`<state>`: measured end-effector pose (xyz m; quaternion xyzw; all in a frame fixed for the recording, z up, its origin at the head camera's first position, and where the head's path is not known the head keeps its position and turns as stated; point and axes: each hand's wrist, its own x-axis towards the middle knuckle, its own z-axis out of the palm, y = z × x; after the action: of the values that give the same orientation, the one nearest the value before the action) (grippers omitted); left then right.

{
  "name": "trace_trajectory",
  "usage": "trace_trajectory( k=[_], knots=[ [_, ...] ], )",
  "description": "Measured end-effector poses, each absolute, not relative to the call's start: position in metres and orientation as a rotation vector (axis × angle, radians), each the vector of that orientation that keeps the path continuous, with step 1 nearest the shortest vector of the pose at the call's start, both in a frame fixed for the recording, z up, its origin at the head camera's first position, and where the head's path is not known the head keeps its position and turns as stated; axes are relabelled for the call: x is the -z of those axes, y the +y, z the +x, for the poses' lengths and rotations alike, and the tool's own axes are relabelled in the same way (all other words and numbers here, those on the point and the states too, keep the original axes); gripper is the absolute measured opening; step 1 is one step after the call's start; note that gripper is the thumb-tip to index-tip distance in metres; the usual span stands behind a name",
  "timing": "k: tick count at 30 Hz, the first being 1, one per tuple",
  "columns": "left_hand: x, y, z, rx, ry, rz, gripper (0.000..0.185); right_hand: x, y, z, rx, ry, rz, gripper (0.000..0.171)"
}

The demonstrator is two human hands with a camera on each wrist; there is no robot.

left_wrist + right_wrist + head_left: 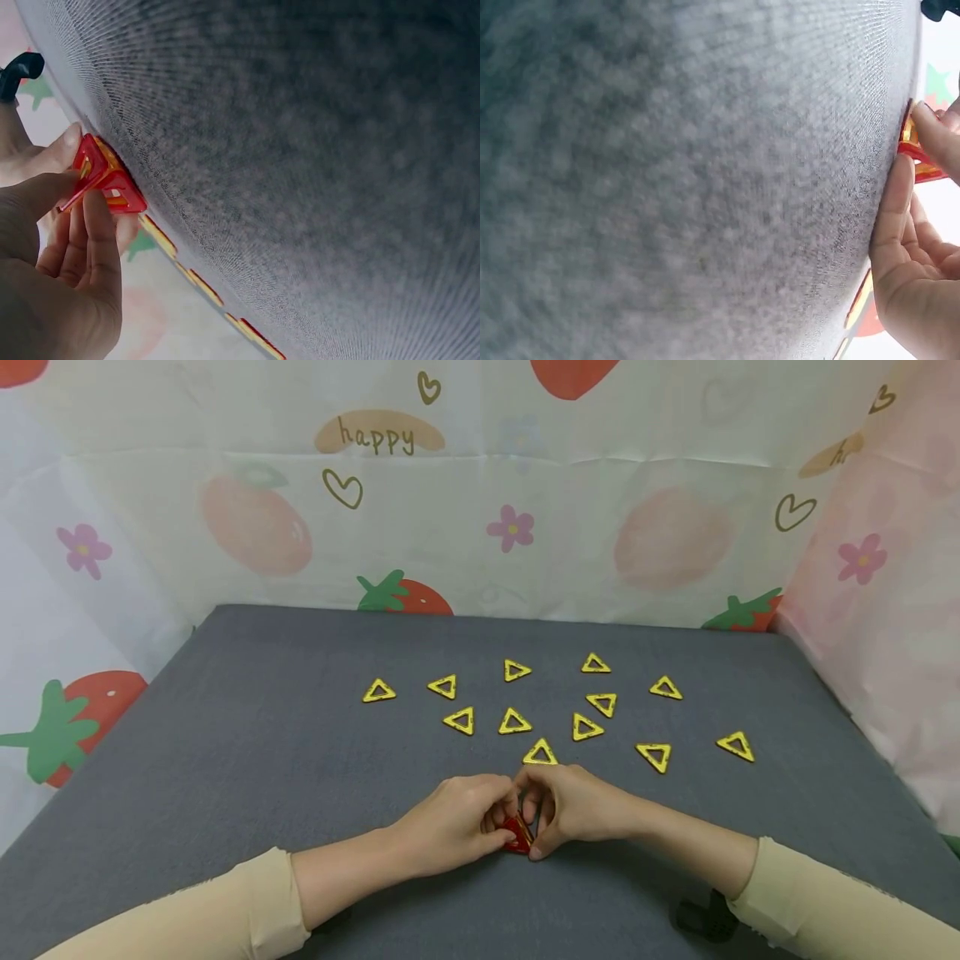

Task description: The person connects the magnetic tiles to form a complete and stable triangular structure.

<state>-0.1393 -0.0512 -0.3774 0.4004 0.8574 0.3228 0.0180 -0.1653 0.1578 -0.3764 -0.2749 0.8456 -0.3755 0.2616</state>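
At the front middle of the table, both hands meet over a small red and yellow construction of open triangular tiles (516, 837). In the left wrist view, the tiles (124, 193) lean together at angles, with red faces outside and yellow showing within. My left hand (453, 822) pinches the left side of them between thumb and fingers. From the right, my right hand (581, 806) grips the edge, thumb low at the near corner and index finger at the top. The right wrist view shows the tiles (917, 156) down at the cloth, partly covered by the fingers.
Several flat yellow triangles lie scattered beyond the hands, the nearest triangle (540, 752) just past the fingertips. Another yellow triangle (737, 746) lies far to the right. Grey cloth (300, 760) covers the table. A printed curtain (465, 543) stands behind it.
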Motion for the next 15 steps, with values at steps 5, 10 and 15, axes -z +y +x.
trace_trajectory(
  k=[5, 10, 15],
  knots=[
    [0.3769, -0.0510, -0.1402, -1.023, 2.637, 1.183, 0.019, 0.3764, 0.1577, -0.1648, 0.994, 2.313, -0.729, 0.045],
    [0.3774, -0.0527, -0.1414, -1.051, 2.647, 1.103, 0.019, 0.3762, 0.1569, -0.1634, 0.977, 2.329, -0.746, 0.037],
    [0.3786, -0.0556, -0.1437, -1.103, 2.649, 1.057, 0.019, 0.3753, 0.1565, -0.1624, 0.965, 2.337, -0.768, 0.029]
  ],
)
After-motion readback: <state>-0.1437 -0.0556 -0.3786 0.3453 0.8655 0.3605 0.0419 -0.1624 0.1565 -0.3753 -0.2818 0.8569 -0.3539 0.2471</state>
